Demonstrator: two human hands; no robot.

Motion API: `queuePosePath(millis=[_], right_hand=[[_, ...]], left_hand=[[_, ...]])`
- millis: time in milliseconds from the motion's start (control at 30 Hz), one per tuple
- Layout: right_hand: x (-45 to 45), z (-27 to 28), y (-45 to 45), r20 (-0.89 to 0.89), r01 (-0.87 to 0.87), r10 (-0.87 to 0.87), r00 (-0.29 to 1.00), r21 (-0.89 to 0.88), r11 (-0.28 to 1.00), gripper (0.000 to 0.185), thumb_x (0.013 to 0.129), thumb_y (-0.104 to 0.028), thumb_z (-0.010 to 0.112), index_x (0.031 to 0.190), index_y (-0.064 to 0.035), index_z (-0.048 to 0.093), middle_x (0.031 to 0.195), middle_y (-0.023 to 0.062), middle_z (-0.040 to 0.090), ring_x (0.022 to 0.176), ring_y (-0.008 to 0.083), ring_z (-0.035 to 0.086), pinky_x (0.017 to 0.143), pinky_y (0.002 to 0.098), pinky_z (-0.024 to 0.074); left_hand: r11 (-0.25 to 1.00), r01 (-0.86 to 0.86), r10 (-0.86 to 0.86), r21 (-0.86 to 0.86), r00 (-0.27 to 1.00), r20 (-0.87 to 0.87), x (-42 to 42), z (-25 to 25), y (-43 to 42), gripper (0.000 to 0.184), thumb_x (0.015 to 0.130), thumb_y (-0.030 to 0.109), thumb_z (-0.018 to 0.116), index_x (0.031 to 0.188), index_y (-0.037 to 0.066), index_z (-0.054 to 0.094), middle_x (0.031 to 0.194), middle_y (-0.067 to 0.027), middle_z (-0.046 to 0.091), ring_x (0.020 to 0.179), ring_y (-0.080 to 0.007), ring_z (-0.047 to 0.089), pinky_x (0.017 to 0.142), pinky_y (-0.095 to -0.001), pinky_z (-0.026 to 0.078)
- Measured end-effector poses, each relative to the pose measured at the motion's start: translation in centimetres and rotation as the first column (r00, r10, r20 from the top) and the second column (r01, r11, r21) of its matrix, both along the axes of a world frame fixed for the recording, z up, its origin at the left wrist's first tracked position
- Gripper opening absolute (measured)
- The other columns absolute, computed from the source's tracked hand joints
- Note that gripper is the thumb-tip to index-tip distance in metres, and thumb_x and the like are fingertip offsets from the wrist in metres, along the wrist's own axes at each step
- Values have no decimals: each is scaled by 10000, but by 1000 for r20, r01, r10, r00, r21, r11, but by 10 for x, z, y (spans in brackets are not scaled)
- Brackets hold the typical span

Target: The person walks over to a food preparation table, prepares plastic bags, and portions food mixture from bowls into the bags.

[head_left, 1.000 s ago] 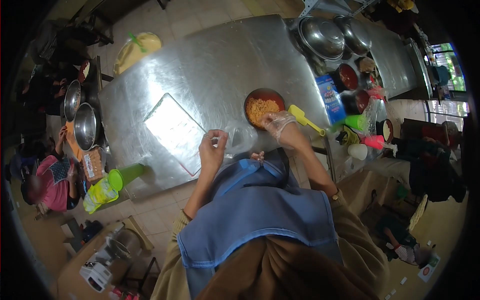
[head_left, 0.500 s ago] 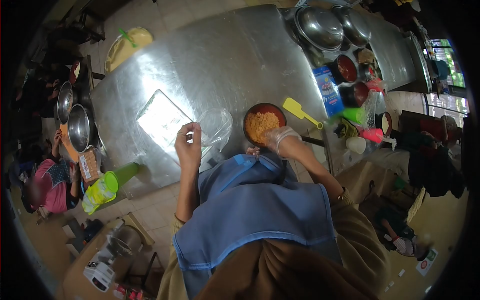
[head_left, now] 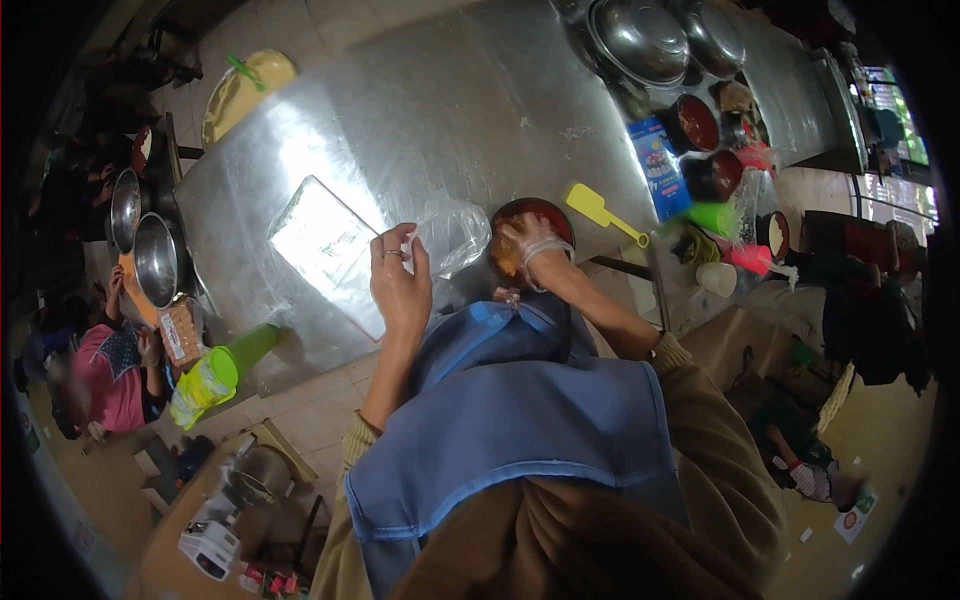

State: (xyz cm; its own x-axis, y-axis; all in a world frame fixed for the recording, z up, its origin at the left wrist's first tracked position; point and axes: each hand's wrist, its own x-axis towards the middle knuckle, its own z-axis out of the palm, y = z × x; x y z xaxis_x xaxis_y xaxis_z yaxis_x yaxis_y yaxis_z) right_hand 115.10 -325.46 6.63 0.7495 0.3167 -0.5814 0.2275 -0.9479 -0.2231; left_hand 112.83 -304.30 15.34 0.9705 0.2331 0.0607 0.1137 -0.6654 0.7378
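My left hand [head_left: 402, 285] pinches the rim of a clear plastic bag [head_left: 450, 235] between thumb and fingertips. The bag's mouth faces the bowl. My right hand [head_left: 535, 250], in a clear disposable glove, reaches into a dark bowl with a red inside [head_left: 556, 218]. Its fingers curl into orange, crumbly food [head_left: 507, 262]; the fingertips are partly hidden. Just right of the bowl lies a yellow spatula [head_left: 592, 206] on the metal table. Left of my left hand is a flat, shiny rectangular package [head_left: 325, 250], washed out by glare.
The steel table [head_left: 430, 110] carries a green cup [head_left: 245, 350] at its left corner. At right are a blue packet [head_left: 656, 172], red bowls [head_left: 695, 122] and large metal bowls [head_left: 640, 40]. A person in pink [head_left: 112, 375] is at far left.
My right hand has moved left and deeper into the bowl, covering much of the food. My left hand has shifted right and up, bringing the plastic bag close against the bowl.
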Motion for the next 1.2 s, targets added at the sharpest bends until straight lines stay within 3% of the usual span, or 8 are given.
queuePosePath(millis=[267,367,467,567,667,867,967,1200], right_hand=[[7,-32,-16,410,-56,-166,897,476,878,263,727,-42,556,983,-83,596,1017,219,561,915,372,555,788,408,465],[8,-6,-25,97,190,-270,958,488,852,237,733,-16,567,962,-76,590,923,161,599,862,295,580,751,349,477],[-4,-7,-38,-259,492,-459,850,701,516,168,741,-81,640,894,-41,583,846,78,594,763,163,556,663,282,450],[-11,19,-45,-619,768,-464,634,573,285,140,777,-88,637,905,-61,589,822,17,573,728,66,509,597,207,422],[-11,47,-46,-550,758,-536,641,566,326,151,774,-68,636,916,-61,586,827,5,578,707,51,509,556,189,416],[-10,84,-27,-748,764,-329,577,636,-108,169,782,-82,650,930,-46,577,888,33,581,795,98,550,661,225,474],[-5,68,-12,-728,718,-255,636,680,-151,192,795,-76,634,965,-37,553,906,38,587,814,121,569,657,242,498],[1,61,14,-868,865,-274,413,469,-180,176,807,-32,612,965,-9,539,879,49,591,782,136,583,620,255,507]], left_hand=[[988,146,-146,52,989,-7,9,-14,-31,213,798,93,554,1011,92,542,968,-134,516,865,-315,551,693,-390,454],[976,182,-187,118,982,33,7,-20,-41,228,807,94,564,1035,88,564,939,-118,530,796,-259,568,653,-350,477],[974,201,-203,104,979,2,5,-26,-45,249,814,126,564,1062,103,575,946,-111,533,747,-246,575,638,-349,474],[974,213,-211,72,977,-40,4,-28,-47,267,824,158,558,1086,111,582,958,-108,538,693,-230,578,619,-345,472],[973,225,-223,59,974,-41,3,-31,-48,281,831,179,552,1098,100,586,959,-108,544,657,-217,571,605,-339,469],[974,222,-225,-43,972,-67,2,-28,-51,275,836,173,540,1084,66,593,929,-125,548,679,-241,567,616,-344,462],[969,194,-210,-150,973,-98,1,-23,-52,264,839,168,527,1069,57,591,929,-140,543,753,-300,580,654,-372,456],[942,72,-96,-328,994,-58,-3,-35,-50,216,855,185,535,984,25,605,879,-134,581,703,-230,564,601,-310,440]])
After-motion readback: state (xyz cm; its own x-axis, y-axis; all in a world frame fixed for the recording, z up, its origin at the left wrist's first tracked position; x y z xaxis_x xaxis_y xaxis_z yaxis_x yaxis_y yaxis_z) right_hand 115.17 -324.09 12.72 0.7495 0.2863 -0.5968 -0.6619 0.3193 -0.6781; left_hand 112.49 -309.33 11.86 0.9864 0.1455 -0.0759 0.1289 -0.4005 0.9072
